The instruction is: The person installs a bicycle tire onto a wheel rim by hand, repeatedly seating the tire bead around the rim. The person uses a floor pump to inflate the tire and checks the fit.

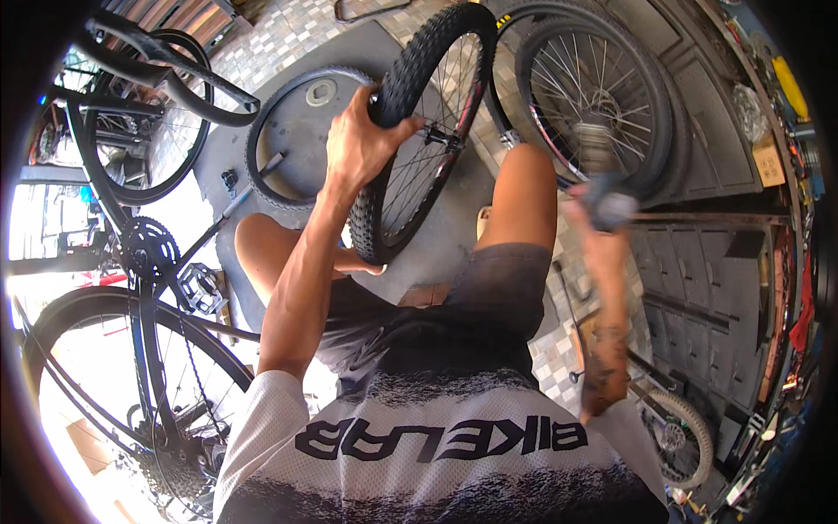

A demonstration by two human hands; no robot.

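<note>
Between your knees, over the middle of the grey mat (358, 51) on the tiled floor (288, 28), you have a knobby-tyred wheel (421, 63) standing at a tilt, your left hand (356, 144) curled around its tyre, while your right hand (598, 214), beyond the mat's right edge, grips a dark object (611, 203) too blurred to identify. A loose tyre (252, 148) lies toward the mat's left edge, and a dark bicycle (150, 247) stands beyond that edge; on your right, a spoked wheel (601, 101) stands near dark panels (716, 297).
</note>
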